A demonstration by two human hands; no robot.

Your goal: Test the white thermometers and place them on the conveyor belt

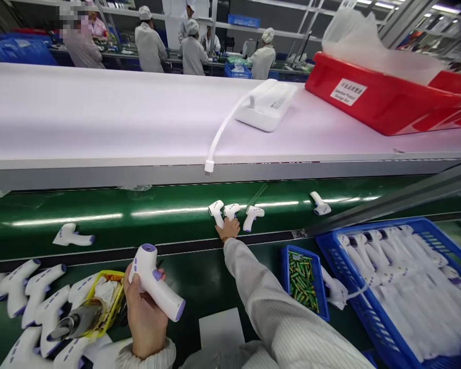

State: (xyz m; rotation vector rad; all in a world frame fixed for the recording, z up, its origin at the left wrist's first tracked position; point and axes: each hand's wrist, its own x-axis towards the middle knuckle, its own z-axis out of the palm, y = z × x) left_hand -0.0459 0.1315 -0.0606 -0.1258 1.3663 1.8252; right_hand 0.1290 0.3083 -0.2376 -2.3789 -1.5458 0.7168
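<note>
Thermometer guns (253, 211) on a glossy green belt (176, 224), gowned workers (149, 43) beyond

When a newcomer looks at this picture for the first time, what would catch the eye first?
Probably the red box at upper right, on the white shelf, with plastic bulging above it. Next, perhaps, the white-and-purple device in the left grip, left of centre near the bottom. Then the blue basket at lower right, packed with white devices.

We view a smooth plastic handheld device (158, 288), a glossy green belt (169, 197), a shiny red plastic box (392, 105) and a cloth sleeve (278, 302).
</note>
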